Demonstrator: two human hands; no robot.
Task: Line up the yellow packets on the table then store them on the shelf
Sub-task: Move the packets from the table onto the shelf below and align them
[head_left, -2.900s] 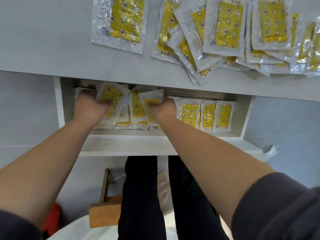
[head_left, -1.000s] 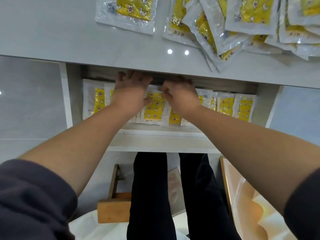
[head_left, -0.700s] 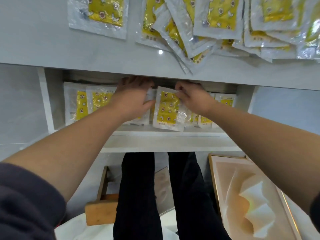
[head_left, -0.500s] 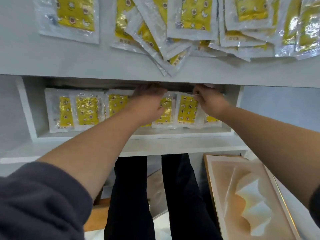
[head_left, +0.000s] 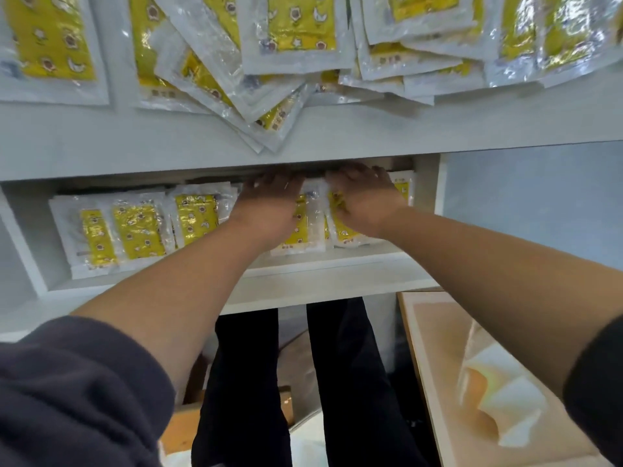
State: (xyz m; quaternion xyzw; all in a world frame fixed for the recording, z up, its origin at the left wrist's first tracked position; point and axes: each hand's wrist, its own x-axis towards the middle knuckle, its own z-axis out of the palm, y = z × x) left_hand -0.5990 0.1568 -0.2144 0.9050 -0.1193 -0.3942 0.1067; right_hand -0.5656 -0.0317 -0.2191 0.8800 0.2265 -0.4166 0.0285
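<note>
Our hands have worked toward three o'clock along the shelf [head_left: 337, 268]; left hand [head_left: 269, 207] and right hand [head_left: 365, 203] press flat, fingers straight, on shelved packets [head_left: 138, 227]. Uneven pressure could skew them; table pile [head_left: 290, 28] waits at twelve o'clock.

**Dark sleeves, black trousers**

The left sleeve [head_left: 77, 382] is a soft, dark charcoal fabric with a faint purple cast, bunched into thick folds where it ends near the elbow. The right sleeve [head_left: 596, 382] is the same dark fabric, seen only as a rounded cuff edge. Below both, the forearms are uncovered down to the left hand [head_left: 266, 210] and right hand [head_left: 365, 203]. The trousers [head_left: 246, 382] are plain black, with long soft creases down each leg.
</note>
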